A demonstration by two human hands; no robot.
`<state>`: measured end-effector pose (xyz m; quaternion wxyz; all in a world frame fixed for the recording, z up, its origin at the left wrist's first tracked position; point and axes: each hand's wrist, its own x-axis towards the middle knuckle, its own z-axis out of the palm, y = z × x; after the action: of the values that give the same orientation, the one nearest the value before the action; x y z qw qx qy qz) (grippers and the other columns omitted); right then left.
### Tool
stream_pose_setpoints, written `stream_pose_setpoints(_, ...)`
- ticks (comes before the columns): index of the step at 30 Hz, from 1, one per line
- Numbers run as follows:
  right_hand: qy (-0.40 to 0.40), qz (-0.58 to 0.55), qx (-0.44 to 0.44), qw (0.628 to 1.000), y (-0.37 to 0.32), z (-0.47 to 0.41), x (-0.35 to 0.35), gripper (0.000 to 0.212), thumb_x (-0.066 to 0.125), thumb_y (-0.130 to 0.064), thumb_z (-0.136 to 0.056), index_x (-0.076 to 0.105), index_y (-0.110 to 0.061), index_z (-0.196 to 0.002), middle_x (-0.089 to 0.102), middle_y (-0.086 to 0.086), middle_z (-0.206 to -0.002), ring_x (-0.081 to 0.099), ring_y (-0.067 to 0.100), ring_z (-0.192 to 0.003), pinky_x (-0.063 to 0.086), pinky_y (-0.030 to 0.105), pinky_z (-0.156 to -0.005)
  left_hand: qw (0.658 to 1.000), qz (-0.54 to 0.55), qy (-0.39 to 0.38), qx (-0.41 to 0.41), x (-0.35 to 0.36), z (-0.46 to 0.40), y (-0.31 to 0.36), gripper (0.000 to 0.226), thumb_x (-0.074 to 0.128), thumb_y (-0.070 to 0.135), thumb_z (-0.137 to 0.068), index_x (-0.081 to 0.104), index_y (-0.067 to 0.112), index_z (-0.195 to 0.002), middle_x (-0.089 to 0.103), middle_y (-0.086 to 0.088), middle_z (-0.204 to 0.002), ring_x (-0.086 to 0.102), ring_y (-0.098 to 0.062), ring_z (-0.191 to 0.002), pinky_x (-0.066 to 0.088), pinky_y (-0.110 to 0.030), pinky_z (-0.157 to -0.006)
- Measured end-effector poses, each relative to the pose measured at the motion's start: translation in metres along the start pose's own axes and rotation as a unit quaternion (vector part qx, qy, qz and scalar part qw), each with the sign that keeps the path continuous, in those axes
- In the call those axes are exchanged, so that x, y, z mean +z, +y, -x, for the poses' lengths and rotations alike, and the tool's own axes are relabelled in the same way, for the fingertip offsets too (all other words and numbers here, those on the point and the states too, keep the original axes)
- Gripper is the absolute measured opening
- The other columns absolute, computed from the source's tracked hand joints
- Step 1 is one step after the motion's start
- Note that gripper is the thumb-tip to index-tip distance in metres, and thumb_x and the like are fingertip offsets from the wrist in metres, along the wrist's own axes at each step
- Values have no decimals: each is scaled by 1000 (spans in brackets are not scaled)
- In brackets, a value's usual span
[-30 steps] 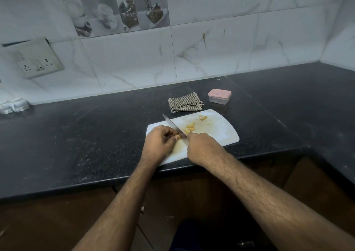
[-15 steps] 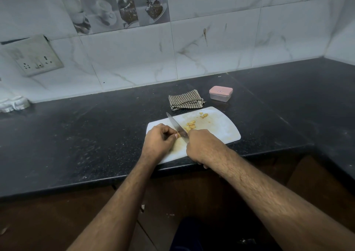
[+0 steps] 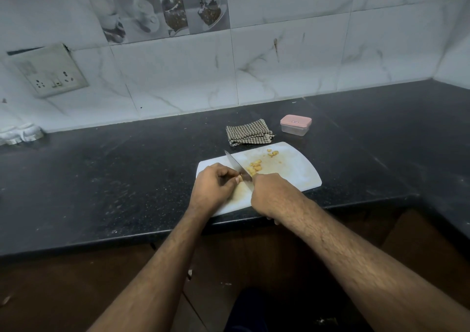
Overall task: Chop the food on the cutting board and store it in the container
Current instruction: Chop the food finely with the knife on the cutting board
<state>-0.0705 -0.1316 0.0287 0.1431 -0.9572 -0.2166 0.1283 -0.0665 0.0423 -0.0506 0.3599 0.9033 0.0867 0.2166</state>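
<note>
A white cutting board point(image 3: 297, 172) lies on the black counter near its front edge. My right hand point(image 3: 273, 194) grips the handle of a knife point(image 3: 236, 165), whose blade slants across the board's left part. My left hand point(image 3: 212, 188) curls its fingers round a small piece of food point(image 3: 238, 179) right beside the blade. A pile of chopped yellow pieces point(image 3: 255, 167) sits just right of the blade, and a few more pieces point(image 3: 272, 153) lie near the board's far edge. A small clear container with a pink lid point(image 3: 295, 124), lid on, stands behind the board.
A folded checked cloth point(image 3: 248, 135) lies between the board and the wall. The black counter point(image 3: 101, 179) stretches left and turns a corner at the right. A wall socket point(image 3: 49, 71) and a white object point(image 3: 19, 134) are at the far left.
Both hands stay at the same spot on the board. The knife blade has shifted slightly against the piece held by my left hand. The camera has tilted a little.
</note>
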Motion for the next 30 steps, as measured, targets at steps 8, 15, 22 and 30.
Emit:
stream_pose_setpoints(8, -10, -15, 5, 1000, 2, -1, -1, 38, 48, -12, -99, 49, -13, -137, 46, 3, -89, 48, 14, -61, 44, 25, -51, 1000, -17, 1, -4, 3, -1, 4, 7, 79, 26, -86, 77, 32, -87, 71, 18, -92, 66, -2, -89, 58, -41, -84)
stream_pose_setpoints(15, 9, -53, 17, 998, 4, -3, -10, 29, 43, -12, -98, 53, -12, -125, 63, 10, -89, 63, 21, -47, 53, 27, -43, 999, -52, 8, -5, 3, 0, 7, 6, 78, 25, -89, 76, 26, -94, 72, 14, -93, 65, -3, -88, 58, -37, -85)
stream_pose_setpoints(22, -9, -25, 2, 1000, 1, -1, -3, 32, 45, -12, -100, 51, -11, -131, 58, 8, -89, 56, 15, -52, 49, 25, -43, 996, -91, 24, 6, 1, 4, 13, 7, 76, 26, -90, 80, 26, -97, 75, 12, -93, 66, -6, -86, 57, -34, -80)
stream_pose_setpoints(30, 12, -7, -7, 1000, 2, 3, -3, 30, 46, -13, -98, 53, -12, -127, 48, 4, -86, 49, 14, -61, 45, 26, -52, 991, -129, 33, 12, 1, 5, 17, 10, 76, 28, -91, 81, 26, -99, 76, 11, -98, 67, -9, -92, 53, -31, -81)
